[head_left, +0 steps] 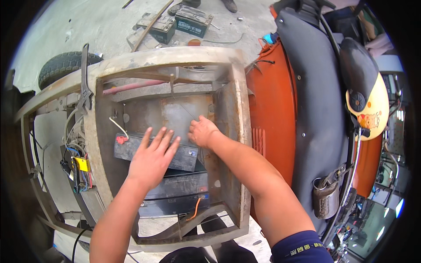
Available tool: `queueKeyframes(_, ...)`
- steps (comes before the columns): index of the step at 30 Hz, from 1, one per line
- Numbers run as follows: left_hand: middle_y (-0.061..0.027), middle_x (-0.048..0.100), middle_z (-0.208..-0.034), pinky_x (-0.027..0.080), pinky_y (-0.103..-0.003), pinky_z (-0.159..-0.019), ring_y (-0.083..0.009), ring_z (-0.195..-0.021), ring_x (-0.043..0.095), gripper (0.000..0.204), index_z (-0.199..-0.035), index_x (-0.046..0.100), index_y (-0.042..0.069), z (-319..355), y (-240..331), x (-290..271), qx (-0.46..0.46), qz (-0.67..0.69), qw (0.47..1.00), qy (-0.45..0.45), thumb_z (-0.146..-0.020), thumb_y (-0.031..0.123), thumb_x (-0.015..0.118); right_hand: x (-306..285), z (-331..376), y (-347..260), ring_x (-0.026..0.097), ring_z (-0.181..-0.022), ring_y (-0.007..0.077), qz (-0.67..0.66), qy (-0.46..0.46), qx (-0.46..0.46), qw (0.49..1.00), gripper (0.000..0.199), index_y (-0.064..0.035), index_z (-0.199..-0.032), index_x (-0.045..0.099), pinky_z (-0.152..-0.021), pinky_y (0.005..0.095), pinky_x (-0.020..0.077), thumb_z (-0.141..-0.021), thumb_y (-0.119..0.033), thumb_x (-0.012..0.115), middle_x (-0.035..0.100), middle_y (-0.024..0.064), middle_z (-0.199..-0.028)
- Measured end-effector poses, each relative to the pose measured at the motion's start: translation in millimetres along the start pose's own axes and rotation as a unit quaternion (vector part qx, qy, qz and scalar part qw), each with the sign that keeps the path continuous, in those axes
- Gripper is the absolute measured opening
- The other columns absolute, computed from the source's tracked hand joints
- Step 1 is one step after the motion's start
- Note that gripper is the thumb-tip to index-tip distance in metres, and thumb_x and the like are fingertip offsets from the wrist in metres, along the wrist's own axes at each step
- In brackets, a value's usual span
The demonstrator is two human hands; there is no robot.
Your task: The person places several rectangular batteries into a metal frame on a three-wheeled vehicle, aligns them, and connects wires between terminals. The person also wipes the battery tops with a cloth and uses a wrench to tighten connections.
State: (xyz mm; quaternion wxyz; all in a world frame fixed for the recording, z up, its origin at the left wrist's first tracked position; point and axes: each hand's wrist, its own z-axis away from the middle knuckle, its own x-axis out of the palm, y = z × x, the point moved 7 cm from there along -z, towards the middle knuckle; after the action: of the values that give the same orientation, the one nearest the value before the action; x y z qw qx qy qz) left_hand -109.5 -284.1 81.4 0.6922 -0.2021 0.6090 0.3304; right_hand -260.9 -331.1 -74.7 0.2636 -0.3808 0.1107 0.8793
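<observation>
1. Battery (149, 151), dark and boxy, sits tilted inside the rusty metal frame (239, 131), over a second battery (175, 195).
2. We press our left hand (151, 160) flat, fingers spread, gripping nothing.
3. Our right hand (202, 131) curls on its far corner; better to lower it evenly, clear of the wires (76, 168).

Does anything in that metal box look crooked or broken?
Yes. The upper battery under the left hand sits tilted across the lower battery, not lined up. The metal frame looks rusty, and an orange wire hangs loose.
</observation>
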Motion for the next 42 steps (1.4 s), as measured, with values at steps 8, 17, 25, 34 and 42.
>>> queueKeyframes(8, -0.0124, 0.064, -0.125, 0.055, -0.046, -0.1, -0.0351, -0.114, 0.067, 0.082, -0.148, 0.051, 0.014, -42, 6, 24, 0.03, 0.049, 0.974, -0.217, -0.072, 0.008, 0.081, 19, 5, -7, 0.055, -0.139, 0.0184, -0.015, -0.083, 0.037, 0.996, 0.038, -0.0249, -0.139, 0.073, -0.115, 0.049, 0.0334, -0.107, -0.034, 0.055, 0.071, -0.0034, -0.14)
queueKeyframes(17, -0.0167, 0.068, -0.116, 0.058, -0.052, -0.088, -0.0413, -0.105, 0.072, 0.07, -0.138, 0.053, 0.011, -62, -1, 30, -0.004, 0.103, 0.971, -0.216, -0.072, 0.009, 0.077, 6, 39, 10, 0.073, -0.119, 0.0253, -0.043, -0.128, 0.095, 0.986, 0.036, -0.0187, -0.128, 0.078, -0.119, 0.0541, 0.0307, -0.105, -0.03, 0.053, 0.079, 0.0044, -0.125)
queueKeyframes(25, -0.0156, 0.064, -0.139, 0.052, -0.05, -0.109, -0.0369, -0.129, 0.064, 0.101, -0.163, 0.038, 0.012, -59, -14, 27, -0.105, 0.174, 0.962, -0.184, -0.076, 0.027, 0.089, -24, 58, 21, 0.071, -0.122, 0.0325, -0.179, -0.031, 0.138, 0.974, 0.044, -0.0066, -0.143, 0.063, -0.122, 0.0566, 0.0341, -0.102, -0.017, 0.05, 0.075, 0.0151, -0.128)
queueKeyframes(34, -0.0175, 0.054, -0.152, 0.023, -0.046, -0.133, -0.0318, -0.145, 0.049, 0.118, -0.169, 0.023, 0.008, 40, -67, 26, -0.075, -0.044, 0.981, -0.173, -0.075, 0.029, 0.092, -44, 74, 23, 0.047, -0.148, 0.0405, -0.403, 0.084, 0.153, 0.898, 0.125, 0.0026, -0.167, 0.012, -0.124, 0.0444, 0.0397, -0.071, -0.016, 0.091, 0.038, 0.0254, -0.166)
queueKeyframes(42, -0.0161, 0.066, -0.121, 0.046, -0.048, -0.11, -0.0378, -0.12, 0.062, 0.079, -0.142, 0.051, 0.007, 30, -76, 39, -0.126, 0.079, 0.978, -0.147, -0.067, 0.006, 0.079, -53, 73, 4, 0.053, -0.134, 0.0443, -0.386, 0.182, 0.054, 0.903, 0.109, -0.0073, -0.161, 0.03, -0.113, 0.0471, 0.0485, -0.069, -0.009, 0.089, 0.05, 0.0219, -0.137)
